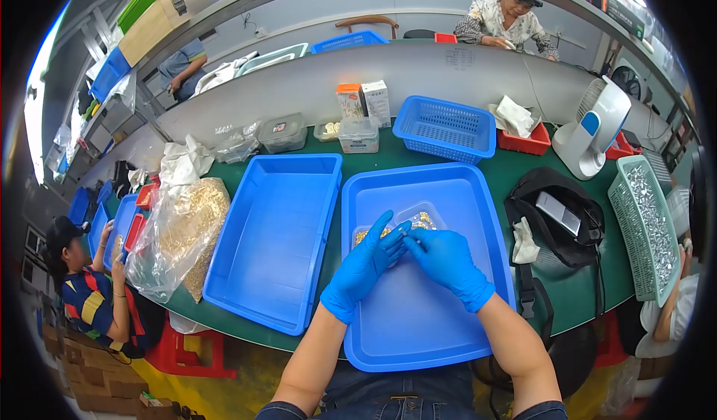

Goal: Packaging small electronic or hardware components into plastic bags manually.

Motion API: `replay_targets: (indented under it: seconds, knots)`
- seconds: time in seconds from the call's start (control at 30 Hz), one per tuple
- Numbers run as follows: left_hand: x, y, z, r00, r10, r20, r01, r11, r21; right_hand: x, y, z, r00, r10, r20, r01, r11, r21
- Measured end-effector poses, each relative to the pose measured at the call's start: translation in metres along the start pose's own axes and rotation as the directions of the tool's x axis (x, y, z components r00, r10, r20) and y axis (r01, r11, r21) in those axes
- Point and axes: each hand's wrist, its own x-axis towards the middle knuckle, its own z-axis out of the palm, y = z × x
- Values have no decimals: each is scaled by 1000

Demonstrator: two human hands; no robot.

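Both my hands wear blue gloves and meet above a blue tray [418,338]. My left hand [364,263] is open, thumb raised apart from its stretched fingers. Close against those fingertips, my right hand [450,261] is closed in a pinch; whatever is between its fingers is too small to make out. Beneath and behind the hands sit clear plastic containers in the tray. One clear container [409,212] holds small gold-coloured parts [424,220]. More gold-coloured parts [361,236] show beside my left hand, partly covered by it.
Left of the tray lie another blue tray [269,248] and a clear bag of small tan pieces [202,226]. A blue basket [447,125] stands behind. On the right are a black bag [549,196], a white fan [597,132] and a green basket of metal parts [650,226]. Other people sit around.
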Motion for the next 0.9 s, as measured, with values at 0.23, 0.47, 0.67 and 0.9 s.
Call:
replay_targets:
  seconds: [0.23,0.47,0.67,0.9]
  knots:
    - [0,-1,0,1000,5,-2,-5,1000,23,0,5,-2,999,42,18,-42,999,-9]
    - [-2,3,-2,999,38,-20,-37,997,68,1,14,-4,994,95,54,-87,988,-127]
    - [-5,2,1,984,126,-123,-73,927,369,-3,-5,-1,998,14,56,-14,1000,-3]
    - [2,-1,8,989,110,-96,-76,950,303,1,16,-5,997,59,46,-55,995,-88]
